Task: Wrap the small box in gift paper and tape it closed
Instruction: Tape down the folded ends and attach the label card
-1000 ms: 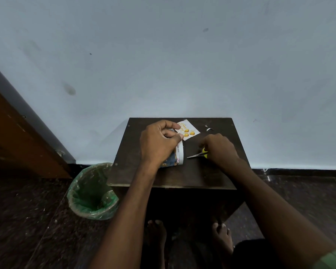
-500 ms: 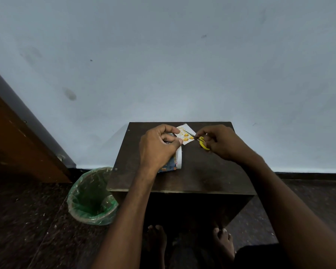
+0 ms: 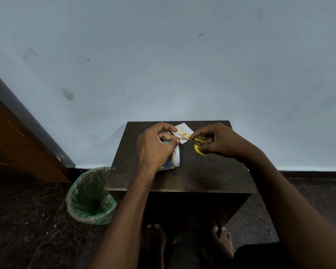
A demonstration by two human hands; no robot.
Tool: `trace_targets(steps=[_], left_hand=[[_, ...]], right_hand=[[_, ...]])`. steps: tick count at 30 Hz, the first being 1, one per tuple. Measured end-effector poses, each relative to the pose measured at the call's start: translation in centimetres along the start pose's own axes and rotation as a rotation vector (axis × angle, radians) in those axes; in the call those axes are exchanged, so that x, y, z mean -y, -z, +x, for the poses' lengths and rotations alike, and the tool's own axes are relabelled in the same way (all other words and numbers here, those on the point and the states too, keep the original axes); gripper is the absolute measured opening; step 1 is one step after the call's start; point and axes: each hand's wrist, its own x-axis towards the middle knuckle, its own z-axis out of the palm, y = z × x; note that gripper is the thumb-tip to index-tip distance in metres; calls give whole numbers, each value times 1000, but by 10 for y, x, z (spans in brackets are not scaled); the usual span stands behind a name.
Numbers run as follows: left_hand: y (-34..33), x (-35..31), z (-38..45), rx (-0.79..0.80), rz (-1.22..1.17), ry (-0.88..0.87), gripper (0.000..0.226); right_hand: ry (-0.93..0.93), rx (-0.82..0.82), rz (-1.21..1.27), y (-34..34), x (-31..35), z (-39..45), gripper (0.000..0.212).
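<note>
On a small dark table [image 3: 202, 171], my left hand [image 3: 156, 147] presses down on a small box [image 3: 170, 164] partly covered in blue patterned gift paper with a white edge; most of the box is hidden under the hand. A white flap of paper with yellow prints [image 3: 183, 131] sticks out beyond my fingers. My right hand [image 3: 219, 140] grips yellow-handled scissors [image 3: 197, 143], whose blades point left and meet the paper flap close to my left fingertips.
A bin lined with a green plastic bag [image 3: 91, 199] stands on the floor at the table's left. A wooden door or panel [image 3: 17, 142] is at far left. A pale wall rises right behind the table. Bare feet [image 3: 222, 241] show below.
My right hand lifted the scissors off the table's right side and carried them up and left to the paper flap. My left hand stayed on the box.
</note>
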Motion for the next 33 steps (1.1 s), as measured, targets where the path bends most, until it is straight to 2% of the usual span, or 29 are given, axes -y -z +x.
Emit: trace_targets(steps=[6,19,23,26,29,33], left_hand=[[-1,2,-2,-13,14,-44,24],[-2,8,0,-26,17,-69,25],[-2,6,0,-40,32,-56,32],[-1,5,1,-31,46,-41,41],[0,7,3,-11,56,-40,52],[0,10,4,15,52,-48,59]], right_hand=[[38,-16,42,-9,4,6,36],[77,-83,-25,-12,7,6,32],[77,-75,-22,-9,1,7,31],[5,-77,1,-4,-9,7,31],[-92,-146,-207,-13,-18,8,31],[-182,-102,-638,-46,-22,8,23]])
